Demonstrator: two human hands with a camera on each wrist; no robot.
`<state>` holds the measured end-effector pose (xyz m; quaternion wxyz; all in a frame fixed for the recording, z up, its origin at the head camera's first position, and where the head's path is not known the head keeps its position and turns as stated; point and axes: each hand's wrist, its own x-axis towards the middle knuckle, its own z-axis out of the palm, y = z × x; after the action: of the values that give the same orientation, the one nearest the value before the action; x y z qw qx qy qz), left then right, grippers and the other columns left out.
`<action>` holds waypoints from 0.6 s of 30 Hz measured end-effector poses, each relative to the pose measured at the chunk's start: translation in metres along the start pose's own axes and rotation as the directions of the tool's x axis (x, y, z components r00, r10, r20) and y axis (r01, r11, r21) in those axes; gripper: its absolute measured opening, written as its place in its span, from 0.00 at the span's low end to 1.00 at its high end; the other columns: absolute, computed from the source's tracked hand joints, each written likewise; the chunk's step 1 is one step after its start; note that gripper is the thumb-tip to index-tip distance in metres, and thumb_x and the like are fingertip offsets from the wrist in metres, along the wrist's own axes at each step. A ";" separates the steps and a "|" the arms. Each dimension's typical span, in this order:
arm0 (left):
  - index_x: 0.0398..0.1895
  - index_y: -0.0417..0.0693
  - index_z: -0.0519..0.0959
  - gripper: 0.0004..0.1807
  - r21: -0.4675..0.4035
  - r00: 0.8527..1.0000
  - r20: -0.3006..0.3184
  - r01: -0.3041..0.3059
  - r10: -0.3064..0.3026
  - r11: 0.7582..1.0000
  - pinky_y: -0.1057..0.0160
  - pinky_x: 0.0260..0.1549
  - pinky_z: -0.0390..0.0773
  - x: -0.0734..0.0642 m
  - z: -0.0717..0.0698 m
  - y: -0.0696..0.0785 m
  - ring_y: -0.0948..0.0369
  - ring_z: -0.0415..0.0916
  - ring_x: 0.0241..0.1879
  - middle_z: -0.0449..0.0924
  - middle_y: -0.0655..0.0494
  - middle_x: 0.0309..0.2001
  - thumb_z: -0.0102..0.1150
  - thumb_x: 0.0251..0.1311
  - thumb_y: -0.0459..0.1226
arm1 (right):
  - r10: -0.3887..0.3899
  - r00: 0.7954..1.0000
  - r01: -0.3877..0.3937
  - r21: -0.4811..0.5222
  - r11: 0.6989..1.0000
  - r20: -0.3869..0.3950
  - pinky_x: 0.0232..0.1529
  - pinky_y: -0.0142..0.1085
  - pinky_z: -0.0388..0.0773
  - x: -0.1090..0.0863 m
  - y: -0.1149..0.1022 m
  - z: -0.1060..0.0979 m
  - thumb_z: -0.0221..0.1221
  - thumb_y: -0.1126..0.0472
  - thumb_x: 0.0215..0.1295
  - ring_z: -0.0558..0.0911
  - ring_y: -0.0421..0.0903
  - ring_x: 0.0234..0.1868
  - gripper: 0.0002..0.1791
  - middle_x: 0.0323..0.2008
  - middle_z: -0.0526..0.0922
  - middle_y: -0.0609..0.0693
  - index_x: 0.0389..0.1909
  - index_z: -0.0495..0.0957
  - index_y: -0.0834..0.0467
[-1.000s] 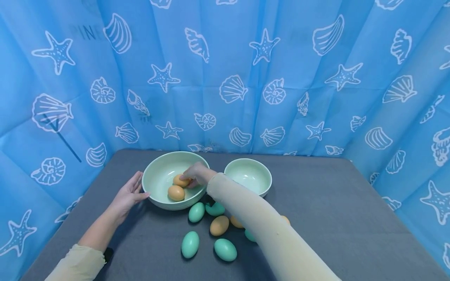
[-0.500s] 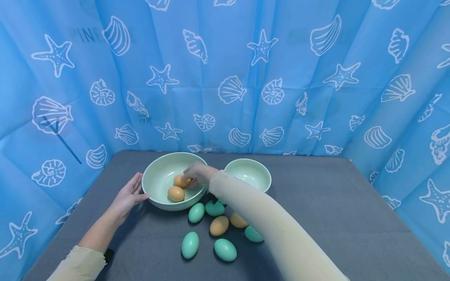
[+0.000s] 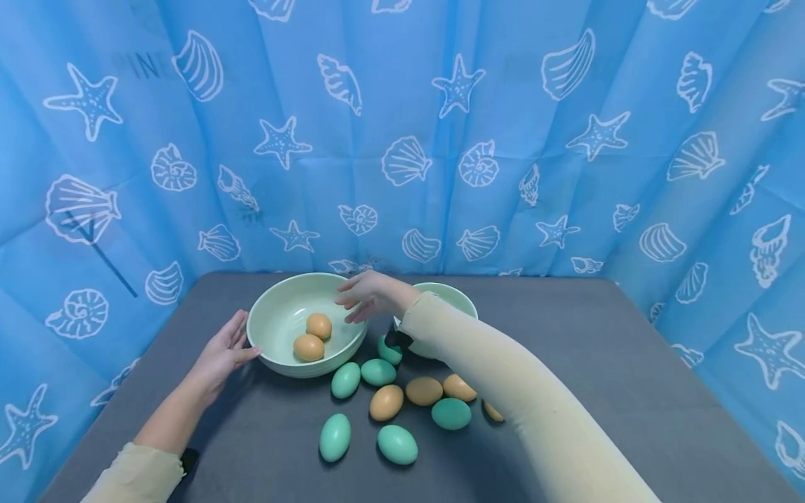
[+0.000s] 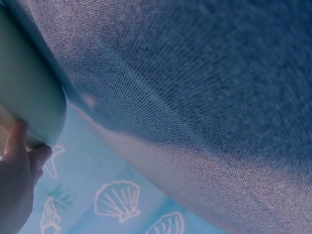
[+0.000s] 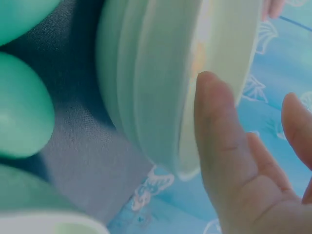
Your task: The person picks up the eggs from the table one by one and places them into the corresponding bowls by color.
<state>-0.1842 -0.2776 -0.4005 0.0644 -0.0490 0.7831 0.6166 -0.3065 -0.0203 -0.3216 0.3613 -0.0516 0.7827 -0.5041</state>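
Two brown eggs, one egg (image 3: pixel 318 325) behind the other egg (image 3: pixel 309 348), lie in the large pale green bowl (image 3: pixel 267 318). My left hand (image 3: pixel 221 355) rests against that bowl's left side with thumb and fingers at the rim; the left wrist view also shows its fingers (image 4: pixel 17 141) on the bowl's wall (image 4: pixel 31 83). My right hand (image 3: pixel 371 293) hangs over the bowl's right rim, fingers spread and holding nothing. In the right wrist view its fingers (image 5: pixel 214 112) are extended beside the ridged bowl wall (image 5: pixel 161 83).
A smaller pale green bowl (image 3: pixel 462 300) stands to the right, partly behind my right sleeve (image 3: pixel 503 370). Several green eggs (image 3: pixel 397 444) and brown eggs (image 3: pixel 386 403) lie on the grey tabletop (image 3: pixel 264 440) before the bowls. A blue shell-print curtain (image 3: pixel 402 202) hangs behind.
My right hand has let go of the rear brown egg, which stays in the large bowl, and has risen to the right with fingers opening. The left hand keeps its place at the rim.
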 end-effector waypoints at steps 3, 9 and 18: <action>0.79 0.45 0.23 0.49 0.001 1.000 -0.002 0.012 -0.012 1.000 0.37 0.73 0.49 0.000 -0.001 0.000 0.43 0.28 0.79 0.22 0.46 0.80 0.49 0.72 0.28 | -0.017 1.000 0.016 -0.019 1.000 -0.009 0.60 0.46 0.79 -0.007 0.003 -0.010 0.57 0.62 0.74 0.81 0.60 0.59 0.29 0.67 0.72 0.66 0.74 0.65 0.57; 0.79 0.46 0.23 0.49 -0.022 1.000 0.007 0.028 -0.028 0.999 0.37 0.73 0.48 0.003 -0.001 0.002 0.44 0.27 0.79 0.22 0.47 0.80 0.49 0.72 0.28 | -0.035 0.998 0.032 -0.046 0.998 -0.053 0.63 0.50 0.76 -0.023 0.012 -0.035 0.58 0.61 0.73 0.82 0.59 0.58 0.29 0.65 0.76 0.64 0.74 0.66 0.56; 0.79 0.47 0.24 0.48 -0.026 0.999 -0.005 0.042 -0.042 0.999 0.36 0.73 0.47 0.001 0.000 0.001 0.44 0.27 0.79 0.22 0.47 0.80 0.48 0.72 0.27 | -0.061 0.996 0.057 -0.064 0.996 -0.064 0.57 0.47 0.81 -0.054 0.023 -0.066 0.55 0.61 0.76 0.81 0.58 0.60 0.28 0.68 0.74 0.60 0.75 0.65 0.55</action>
<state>-0.1853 -0.2775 -0.3993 0.0745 -0.0679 0.7739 0.6252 -0.3013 0.0644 -0.2975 0.3184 -0.0693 0.8077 -0.4914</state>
